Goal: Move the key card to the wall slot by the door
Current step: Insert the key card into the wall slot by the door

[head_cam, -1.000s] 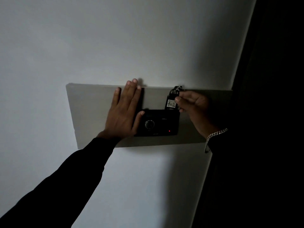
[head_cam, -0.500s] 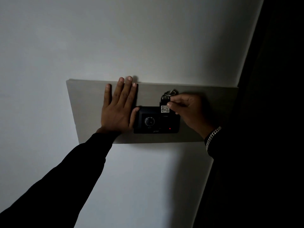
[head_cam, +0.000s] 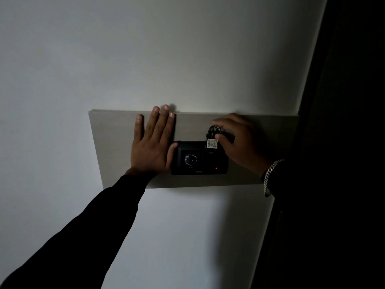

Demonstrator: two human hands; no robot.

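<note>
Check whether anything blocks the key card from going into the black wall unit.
Nothing visible does: the right hand holds the key card at the black wall unit's top edge; the left hand lies flat beside it.

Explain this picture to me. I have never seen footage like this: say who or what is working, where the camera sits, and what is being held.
There is no machine here: a person works with two bare hands, filmed by a camera worn on their head, looking at a dim wall. The left hand lies flat and open on a pale wall panel. The right hand pinches a dark key card with a white tag reading 402, pushing it into the top of a black switch unit that shows a dial and a small red light. A chain bracelet circles the right wrist.
</note>
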